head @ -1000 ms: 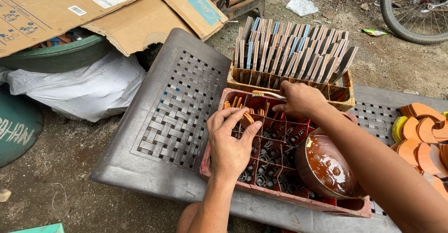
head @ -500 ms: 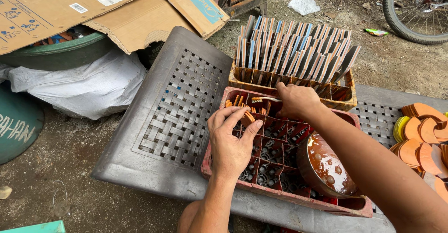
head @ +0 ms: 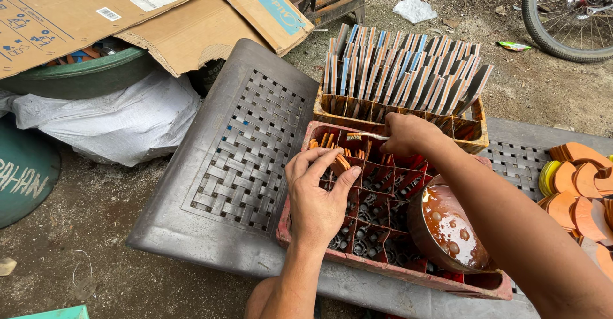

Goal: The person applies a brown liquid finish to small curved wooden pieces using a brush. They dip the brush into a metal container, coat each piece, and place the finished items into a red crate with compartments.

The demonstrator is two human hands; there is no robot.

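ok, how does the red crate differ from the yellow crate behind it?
The red crate has mostly bare cells, with a few orange pieces in its far corner; the yellow crate is packed with upright flat strips. The red crate also carries a brown bowl; the yellow one does not. Both hands, left and right, work over the red crate. Both crates are gridded and sit on the grey panel.

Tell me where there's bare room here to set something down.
The woven panel left of the red crate is bare. Crowded: the crate's near cells, under the left hand, right hand and brown bowl; the yellow crate is packed with strips.
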